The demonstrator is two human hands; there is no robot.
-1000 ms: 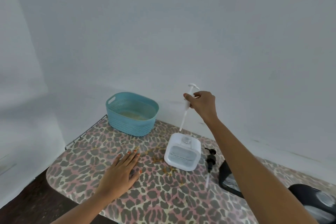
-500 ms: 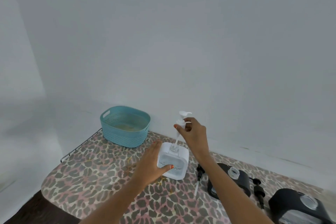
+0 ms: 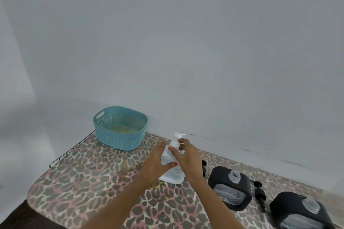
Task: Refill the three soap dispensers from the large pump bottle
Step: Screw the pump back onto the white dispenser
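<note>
**Pump being fitted to the white dispenser**

White dispenser (image 3: pixel 172 173) stands on the table (image 3: pixel 83 182), held by both hands. Left hand (image 3: pixel 158 160) wraps the body, thumb in front and fingers behind, likely bracing it against twist. Right hand (image 3: pixel 188 156), just above that grip, pinches the pump (image 3: pixel 177 136) at its collar, thumb and fingertips closed round it; the nozzle pokes up clear. Reads as threading the pump on. Can't tell if it's seated. Right of the grip, well apart: two black dispensers (image 3: pixel 230 186), necks open, a black pump (image 3: pixel 259 193) lying between them, probably left uncapped for filling. Basket (image 3: pixel 119 135) sits behind-left of the grip, out of the way. Large bottle not in view.
</note>
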